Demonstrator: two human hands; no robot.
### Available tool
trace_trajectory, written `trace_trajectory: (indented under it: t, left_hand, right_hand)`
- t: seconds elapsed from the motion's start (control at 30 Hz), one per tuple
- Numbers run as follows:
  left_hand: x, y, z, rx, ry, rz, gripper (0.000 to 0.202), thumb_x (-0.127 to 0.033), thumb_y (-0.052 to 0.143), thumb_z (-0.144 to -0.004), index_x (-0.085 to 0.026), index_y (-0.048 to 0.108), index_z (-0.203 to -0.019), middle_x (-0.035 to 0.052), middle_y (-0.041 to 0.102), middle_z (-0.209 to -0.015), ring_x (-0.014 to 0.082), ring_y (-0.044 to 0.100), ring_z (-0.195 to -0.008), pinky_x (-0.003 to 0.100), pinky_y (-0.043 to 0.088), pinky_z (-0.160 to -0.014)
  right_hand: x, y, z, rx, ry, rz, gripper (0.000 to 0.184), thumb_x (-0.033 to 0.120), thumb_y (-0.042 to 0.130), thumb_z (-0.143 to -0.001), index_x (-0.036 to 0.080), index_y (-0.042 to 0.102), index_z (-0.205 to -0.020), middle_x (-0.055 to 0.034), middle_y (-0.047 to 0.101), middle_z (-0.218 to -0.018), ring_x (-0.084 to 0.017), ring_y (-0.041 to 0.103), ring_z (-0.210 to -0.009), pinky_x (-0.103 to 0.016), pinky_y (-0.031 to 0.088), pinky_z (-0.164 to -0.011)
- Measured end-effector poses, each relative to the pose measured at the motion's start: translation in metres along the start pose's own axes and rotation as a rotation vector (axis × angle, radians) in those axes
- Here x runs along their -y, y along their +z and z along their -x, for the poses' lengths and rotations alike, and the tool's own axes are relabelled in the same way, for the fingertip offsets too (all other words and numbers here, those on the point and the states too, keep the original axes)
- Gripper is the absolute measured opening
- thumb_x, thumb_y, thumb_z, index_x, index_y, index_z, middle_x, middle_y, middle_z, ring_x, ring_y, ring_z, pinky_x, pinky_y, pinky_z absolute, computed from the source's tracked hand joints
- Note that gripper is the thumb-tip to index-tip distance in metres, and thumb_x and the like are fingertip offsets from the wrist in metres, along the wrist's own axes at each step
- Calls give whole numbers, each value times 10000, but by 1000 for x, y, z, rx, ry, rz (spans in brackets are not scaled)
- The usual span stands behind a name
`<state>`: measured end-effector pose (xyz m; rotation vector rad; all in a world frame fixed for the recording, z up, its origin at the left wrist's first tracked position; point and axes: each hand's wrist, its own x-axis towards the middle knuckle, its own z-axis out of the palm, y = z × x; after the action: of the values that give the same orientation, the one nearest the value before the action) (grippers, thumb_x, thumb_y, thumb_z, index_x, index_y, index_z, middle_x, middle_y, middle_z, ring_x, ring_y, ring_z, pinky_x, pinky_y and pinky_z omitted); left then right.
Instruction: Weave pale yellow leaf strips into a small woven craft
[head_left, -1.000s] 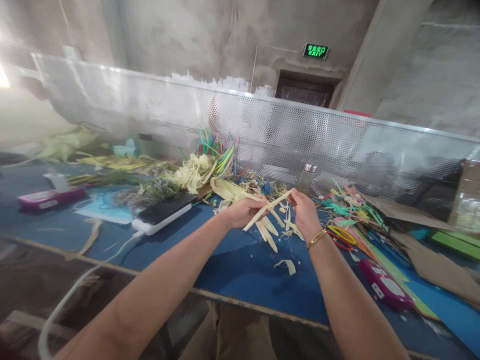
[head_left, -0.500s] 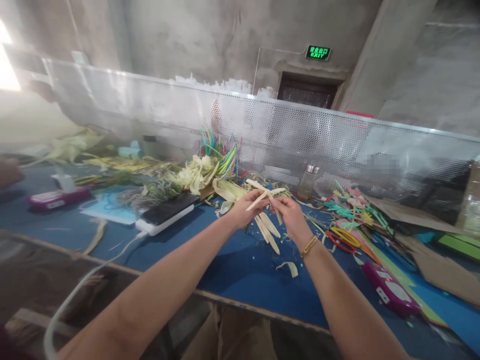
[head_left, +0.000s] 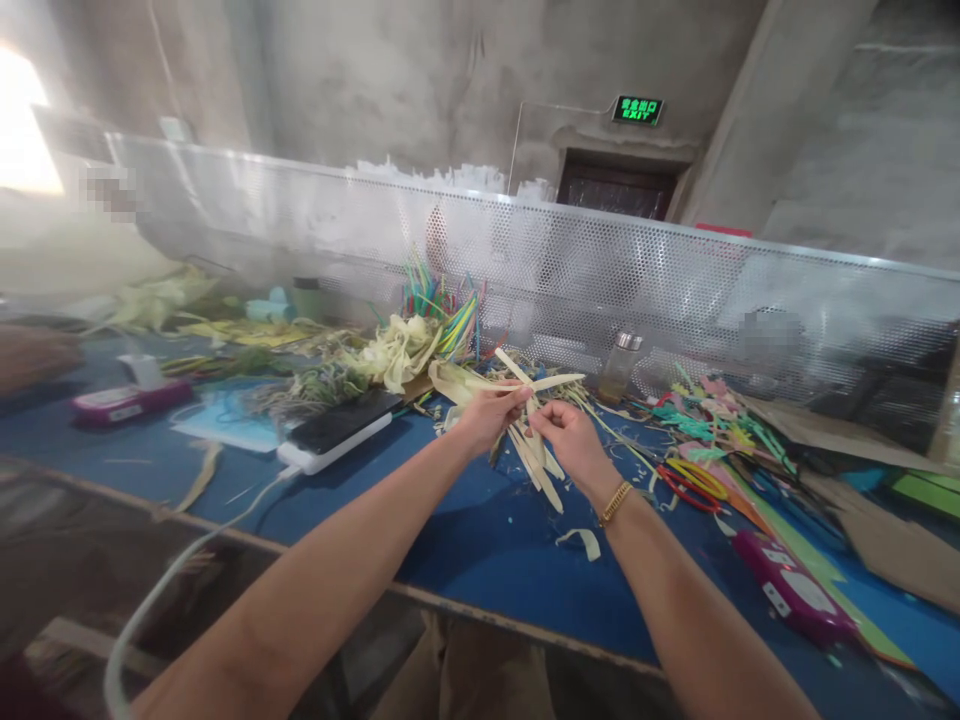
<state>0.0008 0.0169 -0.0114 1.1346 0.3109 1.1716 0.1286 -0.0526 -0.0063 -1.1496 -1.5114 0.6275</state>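
Observation:
Above the blue table my left hand (head_left: 489, 418) pinches several pale corn husk strips (head_left: 556, 382) where they cross, and their pointed ends fan out above the fingertips. My right hand (head_left: 574, 442), a gold bracelet at its wrist, has thumb and finger closed on a downward strip of the same bunch. More cut husk strips (head_left: 546, 482) lie on the table just below the hands. One curled husk scrap (head_left: 583, 543) rests nearer the front edge. Behind my left hand is a heap of pale husks (head_left: 401, 352).
A white device with a black top (head_left: 337, 435) and cable lies left. Scissors with red and yellow handles (head_left: 694, 485) and a purple device (head_left: 795, 590) are right. A glass bottle (head_left: 621, 368) stands before the perforated metal screen (head_left: 585, 270). Another person's blurred arm (head_left: 37, 360) is far left.
The crossed strips have turned in my left fingers, their ends now pointing differently. My right hand has shifted slightly left and down. The view has moved a little.

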Motion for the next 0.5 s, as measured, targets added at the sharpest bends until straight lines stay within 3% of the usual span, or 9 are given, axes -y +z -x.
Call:
trace_trajectory:
  t: [0.1, 0.17, 0.27, 0.33, 0.4, 0.5]
  left_hand:
    - [-3, -4, -1, 12, -69, -20, 322, -346, 799, -579, -110, 611, -692, -32, 506, -589, 43, 437, -537, 182, 373, -530]
    - [-5, -5, 0, 46, -145, -56, 303, -338, 790, -597, -98, 627, -685, -20, 505, -579, 46, 437, -534, 184, 367, -524]
    - [-7, -3, 5, 108, -247, -125, 260, -296, 780, -612, -83, 662, -703, -18, 489, -558, 38, 402, -507, 175, 325, -487]
    - [-7, 1, 9, 169, -303, -164, 253, -304, 762, -633, -80, 683, -718, -2, 512, -569, 38, 389, -496, 174, 305, -469]
    - [-6, 4, 12, 210, -325, -199, 278, -349, 737, -661, -85, 703, -741, 33, 570, -616, 46, 408, -502, 179, 304, -465]
    - [-5, 8, 16, 214, -319, -285, 327, -419, 692, -701, -98, 724, -759, 66, 612, -623, 72, 450, -503, 195, 293, -451]
  right_hand:
    - [7, -4, 2, 44, -20, 99, 270, 452, 606, -740, 204, 602, -632, -16, 643, -615, -149, 552, -560, -272, 411, -578]
    - [15, -15, 3, -1, -72, 240, 318, 486, 592, -754, 201, 626, -617, -17, 628, -584, -149, 536, -549, -271, 383, -562]
    - [23, -35, 0, -295, -159, 385, 369, 528, 562, -775, 201, 677, -648, -28, 633, -612, -155, 527, -590, -279, 351, -585]
    - [20, -45, -3, -358, -153, 446, 368, 534, 588, -751, 202, 695, -634, -35, 645, -651, -167, 536, -644, -284, 341, -611]
    - [12, -47, -7, -247, -54, 408, 369, 545, 630, -703, 195, 704, -613, -29, 630, -603, -161, 519, -621, -284, 332, -600]
    - [-2, -38, -11, -49, 111, 123, 379, 549, 643, -671, 177, 719, -683, -8, 630, -604, -141, 509, -600, -275, 352, -610]
